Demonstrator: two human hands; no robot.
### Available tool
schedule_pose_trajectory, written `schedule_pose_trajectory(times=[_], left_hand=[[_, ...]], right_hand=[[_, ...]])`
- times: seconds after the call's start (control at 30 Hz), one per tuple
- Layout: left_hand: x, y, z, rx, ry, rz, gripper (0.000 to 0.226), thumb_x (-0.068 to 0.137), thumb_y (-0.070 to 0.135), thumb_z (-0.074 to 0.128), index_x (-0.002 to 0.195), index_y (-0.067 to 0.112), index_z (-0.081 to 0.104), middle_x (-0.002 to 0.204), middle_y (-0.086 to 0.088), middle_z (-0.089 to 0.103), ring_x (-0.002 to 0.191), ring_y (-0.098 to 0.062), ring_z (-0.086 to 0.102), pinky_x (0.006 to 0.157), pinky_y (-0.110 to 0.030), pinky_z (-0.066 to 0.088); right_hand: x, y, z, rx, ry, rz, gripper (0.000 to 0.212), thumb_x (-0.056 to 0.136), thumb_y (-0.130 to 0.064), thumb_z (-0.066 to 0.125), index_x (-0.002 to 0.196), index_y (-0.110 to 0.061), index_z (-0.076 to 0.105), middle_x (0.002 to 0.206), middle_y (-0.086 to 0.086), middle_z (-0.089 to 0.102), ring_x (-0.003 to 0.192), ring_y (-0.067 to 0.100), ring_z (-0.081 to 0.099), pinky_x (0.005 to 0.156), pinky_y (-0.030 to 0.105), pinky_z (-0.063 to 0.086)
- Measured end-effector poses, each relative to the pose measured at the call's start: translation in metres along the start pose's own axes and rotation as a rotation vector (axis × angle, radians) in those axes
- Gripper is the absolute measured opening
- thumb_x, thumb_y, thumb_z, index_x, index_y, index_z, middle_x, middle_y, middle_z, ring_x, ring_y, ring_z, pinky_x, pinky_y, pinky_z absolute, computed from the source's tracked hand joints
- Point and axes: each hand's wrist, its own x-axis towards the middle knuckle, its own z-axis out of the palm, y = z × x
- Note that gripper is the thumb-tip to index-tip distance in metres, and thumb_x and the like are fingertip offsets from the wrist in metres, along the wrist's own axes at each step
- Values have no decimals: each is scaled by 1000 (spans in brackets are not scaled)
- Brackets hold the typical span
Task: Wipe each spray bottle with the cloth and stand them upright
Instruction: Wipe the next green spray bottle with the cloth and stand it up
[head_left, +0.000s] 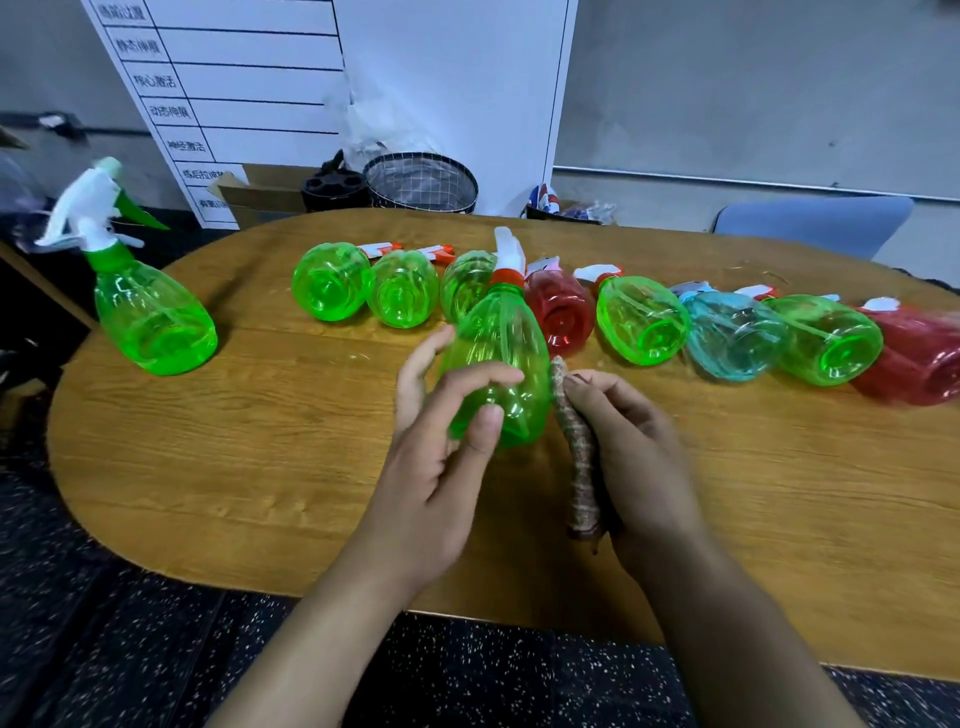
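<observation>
Gripped in the left hand (441, 431), a green spray bottle (498, 358) is held above the wooden table (260, 441), nozzle pointing away, with thumb and fingers curled around its wide base. Just beside it, the right hand (639, 447) pinches a bunched brownish cloth (576, 441), which touches the bottle's right side. One green bottle (150, 312) stands upright at the table's left end, well apart. Behind the hands, a row of bottles lies on its side: three green, a red bottle (561, 312), another green, a blue bottle (732, 332), a green one and a red one.
</observation>
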Motion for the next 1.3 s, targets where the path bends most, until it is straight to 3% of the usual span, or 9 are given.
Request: schedule_pose_trajectory(times=[0.13, 0.27, 0.37, 0.57, 0.67, 0.8, 0.97, 1.2, 1.3], left_hand=[[1, -7, -10, -53, 39, -96, 32, 100, 25, 64, 127, 42, 64, 159, 3, 31, 130, 21, 46, 91, -8, 48], [-2, -24, -29, -106, 36, -215, 101, 80, 8, 86, 155, 57, 40, 161, 6, 36, 146, -6, 48, 114, -25, 48], [-6, -39, -46, -99, 23, -313, 125, 71, 1, 87, 163, 55, 24, 158, -2, 49, 143, -16, 55, 118, -42, 48], [-18, -57, -83, 25, 115, -357, 104, 81, 7, 85, 164, 38, 30, 157, 2, 52, 146, -6, 50, 122, -26, 39], [-21, -67, -107, 130, 225, -321, 88, 87, 34, 85, 161, 41, 37, 154, 9, 51, 149, -12, 45, 125, -39, 38], [-23, -73, -140, 195, 377, -352, 89, 87, 14, 88, 155, 42, 37, 140, 14, 41, 135, 16, 41, 115, -11, 37], [-23, -104, -186, 256, 564, -375, 88, 81, 33, 86, 158, 29, 42, 155, 0, 49, 145, -15, 50, 121, -50, 44], [-23, -114, -216, 365, 617, -441, 87, 92, 24, 85, 164, 27, 37, 151, -3, 44, 138, -9, 51, 123, -38, 42], [-26, -113, -222, 336, 620, -433, 94, 88, 38, 88, 164, 26, 35, 157, -3, 46, 139, -6, 52, 120, -33, 45]], right_hand=[[4, 12, 9, -39, -4, 25, 16, 98, -16, 70, 105, -2, 73, 94, 15, 74, 83, 23, 66, 73, 30, 56], [8, 21, 22, -113, -23, -13, 8, 97, -16, 72, 98, -9, 76, 92, 10, 77, 81, 17, 69, 75, 33, 54], [10, 36, 42, -222, -60, -115, 7, 97, -14, 73, 92, -15, 76, 84, -3, 75, 78, 9, 66, 76, 30, 53], [14, 63, 89, -350, -140, -211, 6, 98, -17, 74, 92, -17, 76, 83, -10, 75, 76, 4, 66, 77, 27, 52], [13, 75, 118, -362, -196, -206, 4, 98, -18, 73, 95, -18, 77, 85, -8, 77, 76, 3, 67, 76, 25, 53], [7, 83, 150, -331, -281, -180, 5, 97, -18, 74, 101, -19, 77, 87, -5, 79, 76, 4, 70, 73, 19, 54], [7, 92, 175, -290, -271, -151, 11, 96, -26, 76, 107, -24, 77, 95, -8, 80, 87, 10, 74, 87, 38, 59], [11, 99, 177, -319, -287, -132, 15, 98, -27, 74, 113, -28, 77, 100, -11, 79, 91, 7, 73, 88, 37, 57], [11, 95, 173, -308, -295, -141, 14, 98, -24, 74, 112, -27, 77, 95, -10, 79, 83, 5, 72, 80, 32, 56]])
